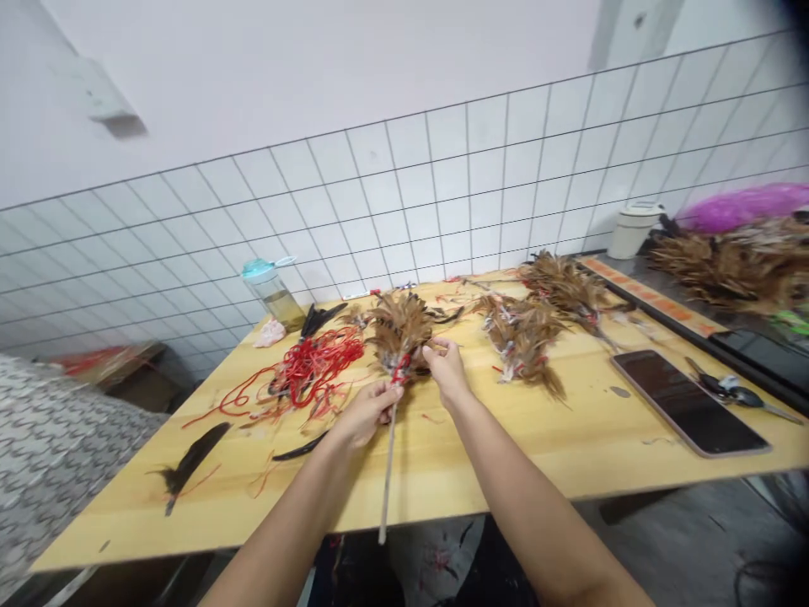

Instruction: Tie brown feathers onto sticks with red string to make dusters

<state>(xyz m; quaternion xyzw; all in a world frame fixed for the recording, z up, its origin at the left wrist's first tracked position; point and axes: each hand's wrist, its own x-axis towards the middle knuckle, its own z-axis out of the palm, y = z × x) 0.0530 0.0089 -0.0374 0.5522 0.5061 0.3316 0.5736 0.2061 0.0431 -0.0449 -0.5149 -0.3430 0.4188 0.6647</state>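
Note:
My left hand (372,411) is closed around the thin stick of a feather duster (399,329), just below its brown feathers. Red string (400,369) is wound about the base of the feathers. The bare stick (388,480) runs down past the table's front edge. At the right side of the feathers is my right hand (444,364), its fingers pinched together near the binding. What lies between those fingertips is too small to make out. Left of the duster is a tangled heap of red string (319,362).
Loose brown feather bunches (522,333) and another feather duster (565,291) lie to the right. A phone (688,403) and keys (733,392) are near the right edge. Black feathers (195,459), a blue-lidded bottle (278,295) and a white canister (634,229) stand or lie around the wooden table (253,523).

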